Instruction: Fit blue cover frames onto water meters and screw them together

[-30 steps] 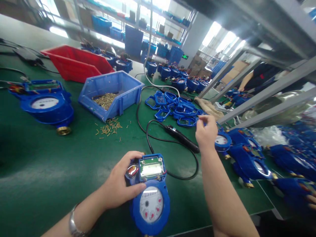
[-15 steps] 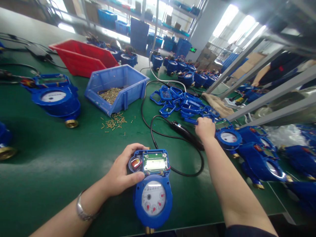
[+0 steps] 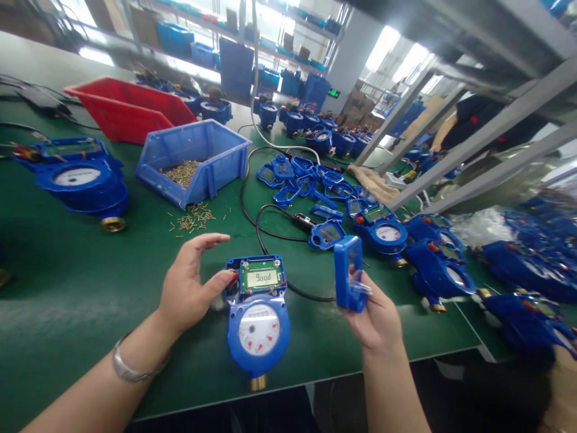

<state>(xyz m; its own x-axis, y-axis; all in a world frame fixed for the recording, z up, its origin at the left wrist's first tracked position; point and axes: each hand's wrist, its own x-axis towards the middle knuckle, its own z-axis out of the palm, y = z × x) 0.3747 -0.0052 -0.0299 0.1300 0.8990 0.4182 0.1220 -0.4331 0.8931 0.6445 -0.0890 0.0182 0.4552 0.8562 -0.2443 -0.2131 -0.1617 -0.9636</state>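
Observation:
A blue water meter point(image 3: 258, 328) with a white dial lies before me near the table's front edge. Its top compartment is uncovered, showing a green circuit board point(image 3: 262, 267) and a small display reading "good". My left hand point(image 3: 192, 282) is at its upper left, fingers spread, the thumb tip by the red wires; whether it touches is unclear. Raised to the right of the meter, my right hand point(image 3: 378, 313) grips a blue meter cover point(image 3: 348, 273) with a clear window, held on edge. More blue covers point(image 3: 288, 192) lie in a loose pile beyond.
A blue bin point(image 3: 193, 162) holds brass screws, with several spilled screws point(image 3: 192, 219) in front. Behind it stands a red bin point(image 3: 130, 111). A black cable point(image 3: 311, 294) loops behind the meter. Other meters point(image 3: 435, 264) line the right, below slanting metal bars point(image 3: 487, 144). A co-worker's arm point(image 3: 444, 132) shows beyond.
My right hand has come back from the cover pile holding a cover. My left hand has loosened from the meter and opened. The display now reads "good", and the view has shifted.

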